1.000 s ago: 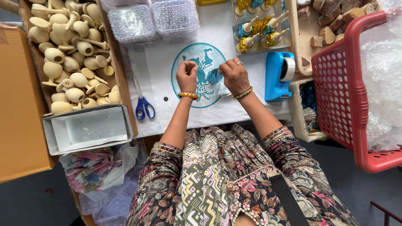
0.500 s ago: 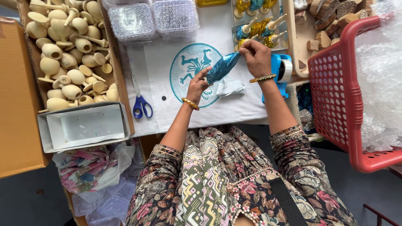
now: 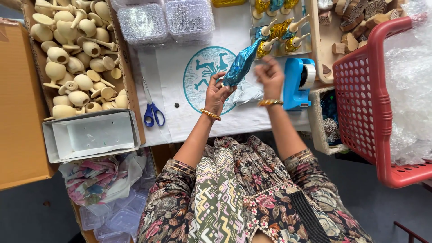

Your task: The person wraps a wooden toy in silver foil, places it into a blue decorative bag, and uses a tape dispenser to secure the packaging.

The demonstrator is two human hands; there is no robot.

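Observation:
My left hand [image 3: 217,93] grips the lower end of a long object wrapped in shiny blue foil [image 3: 241,64], held slanting up to the right over a white sheet with a teal round emblem [image 3: 201,72]. My right hand [image 3: 270,75] is just right of the foil piece, fingers curled and blurred; whether it touches the foil or holds anything I cannot tell. A crumpled bit of clear wrap [image 3: 249,93] lies below the two hands.
A blue tape dispenser [image 3: 298,83] stands right of my right hand. Blue-handled scissors [image 3: 152,110] lie to the left. A box of several plain wooden pieces [image 3: 76,58], a white open box [image 3: 90,135], clear lidded tubs [image 3: 166,20], foil-wrapped pieces [image 3: 281,29] and a red basket [image 3: 364,90] surround the sheet.
Both hands were together over the emblem; the blue foil-wrapped piece has since been lifted. My right hand went up right toward the dispenser and has come back beside the foil.

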